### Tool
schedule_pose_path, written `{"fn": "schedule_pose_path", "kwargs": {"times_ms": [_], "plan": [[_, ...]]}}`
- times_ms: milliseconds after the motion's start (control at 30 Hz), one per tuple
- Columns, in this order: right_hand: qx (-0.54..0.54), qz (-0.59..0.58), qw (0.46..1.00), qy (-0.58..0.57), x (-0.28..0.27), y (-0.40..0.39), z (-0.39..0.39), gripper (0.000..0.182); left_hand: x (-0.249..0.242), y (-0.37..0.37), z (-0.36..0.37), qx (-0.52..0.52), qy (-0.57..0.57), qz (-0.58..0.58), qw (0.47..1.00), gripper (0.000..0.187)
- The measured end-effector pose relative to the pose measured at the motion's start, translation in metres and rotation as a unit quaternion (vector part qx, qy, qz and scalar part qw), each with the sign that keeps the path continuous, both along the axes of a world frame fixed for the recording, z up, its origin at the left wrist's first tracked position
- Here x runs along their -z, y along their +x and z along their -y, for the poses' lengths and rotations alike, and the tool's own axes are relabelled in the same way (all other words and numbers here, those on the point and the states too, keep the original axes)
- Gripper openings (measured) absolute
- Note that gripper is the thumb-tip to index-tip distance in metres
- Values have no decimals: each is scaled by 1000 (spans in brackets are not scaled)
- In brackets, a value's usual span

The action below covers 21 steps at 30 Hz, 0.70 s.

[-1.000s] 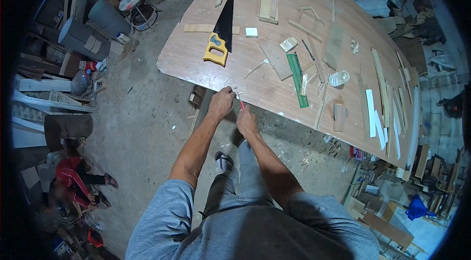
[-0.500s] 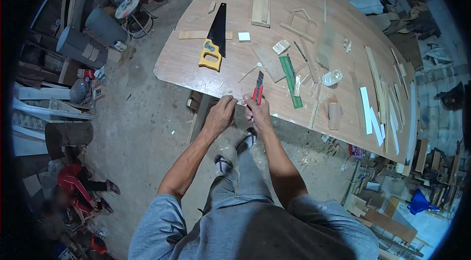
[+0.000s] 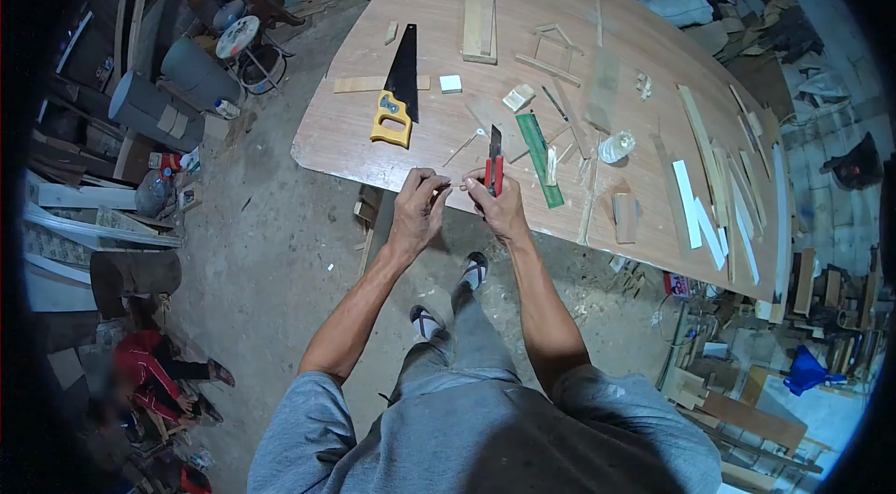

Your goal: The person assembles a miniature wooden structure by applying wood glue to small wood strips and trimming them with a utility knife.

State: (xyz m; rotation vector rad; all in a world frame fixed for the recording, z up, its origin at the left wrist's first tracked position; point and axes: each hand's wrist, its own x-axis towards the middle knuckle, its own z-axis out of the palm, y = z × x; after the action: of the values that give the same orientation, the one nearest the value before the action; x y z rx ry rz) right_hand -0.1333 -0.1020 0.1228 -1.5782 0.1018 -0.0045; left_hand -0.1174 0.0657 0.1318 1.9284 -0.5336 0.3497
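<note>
My right hand (image 3: 502, 210) is closed around a red utility knife (image 3: 496, 175), its dark blade pointing away from me over the table's near edge. My left hand (image 3: 416, 212) is level with it, fingertips pinched together on a small thin piece (image 3: 456, 186) that spans the gap between the hands; its kind is too small to make out. Just beyond the hands, a thin pointed tool (image 3: 465, 147) with a round pale end lies on the table. A green ruler-like strip (image 3: 539, 156) lies to the right, and a yellow-handled handsaw (image 3: 397, 102) to the left.
On the wooden table (image 3: 355, 135) are a wooden block (image 3: 480, 23), a small house-shaped frame (image 3: 553, 55), a clear jar (image 3: 616, 148) and white strips (image 3: 687, 205). A stool (image 3: 239, 39) stands left. A seated person (image 3: 154, 373) is at lower left.
The view has shifted slightly, and table things appear lower and further left. My left fingers have turned and curled more. The knife stands more upright, and my feet have changed position.
</note>
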Motion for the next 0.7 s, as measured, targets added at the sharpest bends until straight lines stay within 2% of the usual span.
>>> {"fn": "schedule_pose_path", "kwargs": {"times_ms": [133, 200, 267, 300, 433, 500, 533, 567, 600, 700], "plan": [[18, -18, 1000, 12, -1, -1, 2, 22, 2, 2, 4, 10, 5, 8, 1000, 18], [42, -44, 996, 69, 2, 1, 1, 21, 3, 2, 4, 24, -1, -29, 999, 13], [54, -50, 994, 75, 3, -2, 2, 21, 8, 3, 4, 18, -16, -70, 997, 12], [67, -54, 993, 79, 4, -5, 4, 21, 13, 4, 4, 13, -33, -110, 993, 11], [45, -135, 984, 109, 28, -18, 7, 27, 52, 16, -1, 4, -1, -119, 993, 13], [13, -136, 980, -142, 58, -24, 1, 33, 73, 20, -4, -10, 32, -167, 985, 14], [9, -141, 980, -141, 82, -28, -3, 33, 86, 22, -7, -13, 33, -171, 985, 14], [16, -111, 965, -238, 110, -30, -8, 32, 100, 25, -8, -30, 93, -162, 982, 14], [23, -80, 940, -332, 112, -29, -16, 32, 108, 27, -9, -45, 153, -151, 975, 14], [7, -151, 931, -332, 121, -30, -32, 33, 131, 26, -9, -76, 191, -162, 965, 15]]}}
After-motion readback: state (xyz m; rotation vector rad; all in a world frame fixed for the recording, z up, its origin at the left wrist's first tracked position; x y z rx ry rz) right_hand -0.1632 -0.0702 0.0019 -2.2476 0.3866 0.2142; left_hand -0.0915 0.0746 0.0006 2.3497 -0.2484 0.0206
